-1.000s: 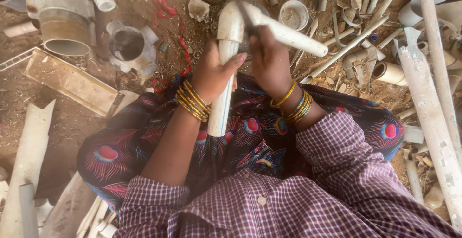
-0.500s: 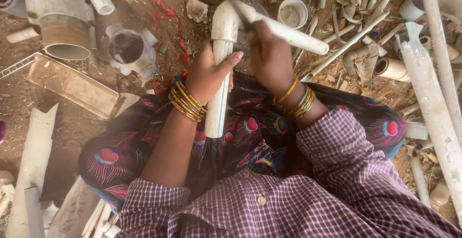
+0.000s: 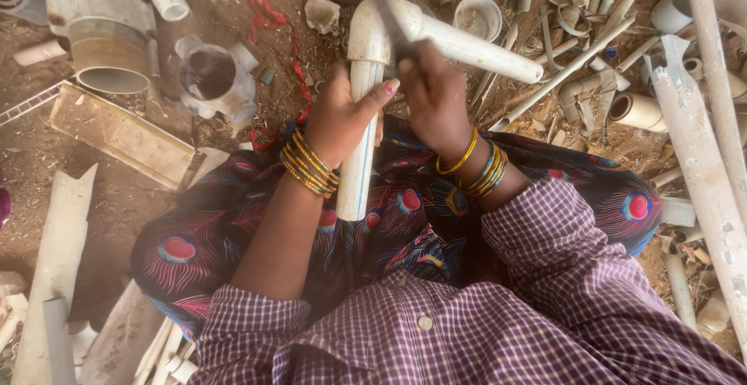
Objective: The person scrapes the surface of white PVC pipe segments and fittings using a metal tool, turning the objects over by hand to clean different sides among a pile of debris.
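My left hand [image 3: 342,116] grips a white plastic pipe [image 3: 359,175] that stands upright over my lap. An elbow fitting [image 3: 372,33] caps its top, and a second white pipe [image 3: 475,49] runs from it to the right. My right hand [image 3: 433,97] is closed around a thin dark tool [image 3: 389,13] that is blurred; it lies against the elbow. Both wrists carry several bangles. A patterned skirt and a checked shirt cover my lap and arms.
Dirt ground holds scrap pipe parts: a large grey fitting [image 3: 101,31] at the upper left, a branched fitting [image 3: 212,77] next to it, a flat piece [image 3: 120,136], long pipes [image 3: 704,151] along the right, and split pipe pieces [image 3: 54,260] at the lower left.
My right hand and the thin tool have shifted slightly against the elbow fitting. My left hand keeps its hold on the upright pipe.
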